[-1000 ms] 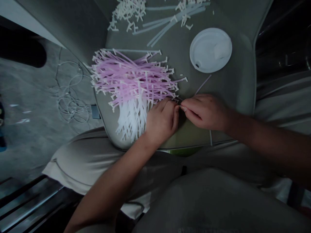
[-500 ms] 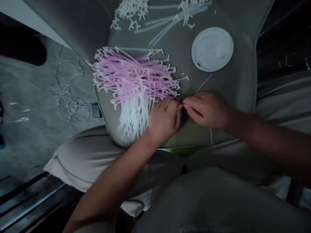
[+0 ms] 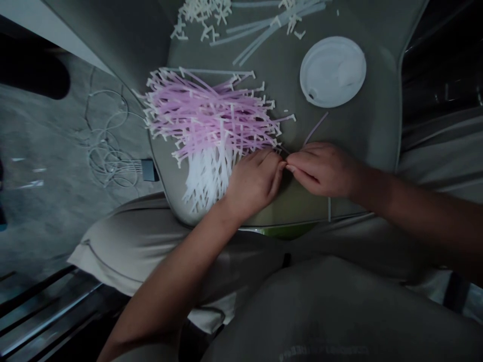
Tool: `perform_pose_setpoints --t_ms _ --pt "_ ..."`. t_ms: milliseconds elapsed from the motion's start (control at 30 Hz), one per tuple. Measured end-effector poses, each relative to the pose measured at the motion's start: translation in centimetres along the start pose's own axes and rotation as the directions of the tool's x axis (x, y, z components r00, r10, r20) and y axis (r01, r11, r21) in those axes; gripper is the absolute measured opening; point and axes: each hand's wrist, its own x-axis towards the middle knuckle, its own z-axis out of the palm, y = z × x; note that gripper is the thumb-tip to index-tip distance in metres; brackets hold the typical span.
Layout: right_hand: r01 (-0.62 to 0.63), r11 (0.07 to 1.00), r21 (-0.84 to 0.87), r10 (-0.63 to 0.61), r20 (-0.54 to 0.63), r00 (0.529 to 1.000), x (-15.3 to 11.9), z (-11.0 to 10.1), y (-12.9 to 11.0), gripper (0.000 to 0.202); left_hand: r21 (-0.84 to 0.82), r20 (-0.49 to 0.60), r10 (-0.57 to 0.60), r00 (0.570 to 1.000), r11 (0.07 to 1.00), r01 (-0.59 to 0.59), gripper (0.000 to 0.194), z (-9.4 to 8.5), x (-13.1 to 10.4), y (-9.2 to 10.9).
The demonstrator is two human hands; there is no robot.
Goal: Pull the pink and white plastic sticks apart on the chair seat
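Tubes [image 3: 206, 103] in pink lie heaped by the left edge of the seat [image 3: 372, 133], partly over white tubes [image 3: 207, 176] at its near left corner. Your left hand [image 3: 256, 181] and right hand [image 3: 322, 168] meet toward the near edge, both pinched on something small, mostly hidden, probably a fitting. A plate [image 3: 322, 73] lies near the right edge.

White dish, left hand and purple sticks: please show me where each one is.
White dish [image 3: 323, 74], head view: bare part inside.
Left hand [image 3: 255, 180], head view: back of the hand.
Purple sticks [image 3: 212, 106], head view: middle of the pile.
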Motion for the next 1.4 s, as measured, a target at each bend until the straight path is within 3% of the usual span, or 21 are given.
perform_pose_setpoints --t_ms 400,633,933,1133,1333,1400 --pt "-0.099 0.987 0.129 0.118 -0.148 0.982 0.0 -0.2 -0.4 0.017 -0.250 -0.130 -0.133 0.983 0.963 0.097 0.034 0.1 -0.2 0.1" --pt "-0.114 0.986 0.122 0.133 -0.156 0.979 0.1 0.0 -0.3 0.021 -0.352 -0.157 -0.145 0.977 0.932 0.082 0.030 0.1 -0.6 0.0" --pt "-0.093 0.971 0.218 0.145 -0.232 0.962 -0.1 -0.3 -0.5 0.020 -0.333 -0.193 -0.165 0.967 0.938 0.094 0.025 0.3 -0.5 0.0" --pt "-0.154 0.920 0.360 0.273 -0.309 0.911 -0.2 -0.6 -0.3 0.024 -0.304 -0.192 -0.131 0.973 0.950 0.068 0.025 0.1 -0.3 0.3" --pt "-0.201 0.936 0.288 0.310 -0.411 0.857 0.1 -2.7 0.1 0.034 -0.341 -0.262 -0.093 0.961 0.940 -0.002 0.023 0.2 -0.8 0.7" --pt "-0.167 0.953 0.255 0.265 -0.422 0.867 0.0 -3.3 0.5 0.040 -0.340 -0.276 -0.087 0.957 0.940 -0.012 0.023 0.4 -1.1 0.7"
